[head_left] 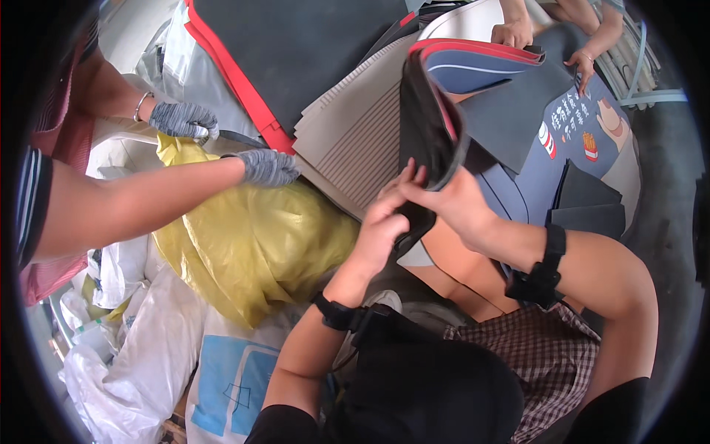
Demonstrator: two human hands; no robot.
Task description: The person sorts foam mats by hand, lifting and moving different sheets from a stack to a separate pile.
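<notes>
Both my hands grip a curled bundle of layered mats (436,103), dark on the back, with red and blue-grey layers showing along the upper edge. My left hand (379,229) is closed round the bundle's lower end. Just to its right, my right hand (462,207) clasps the same end, thumb toward the left hand. The bundle rises upright from my hands and bends over to the right at its top. Beneath it lie a beige striped mat stack (355,122) and a blue-grey printed mat (573,137) with food pictures.
At the left, a co-worker's grey-gloved hands (270,167) are beside a red-edged black mat stack (259,59). Another person's bare hands (514,33) reach in at the top right. A yellow sack (259,237) and white sacks (148,355) lie at left. Cardboard (458,274) lies below my hands.
</notes>
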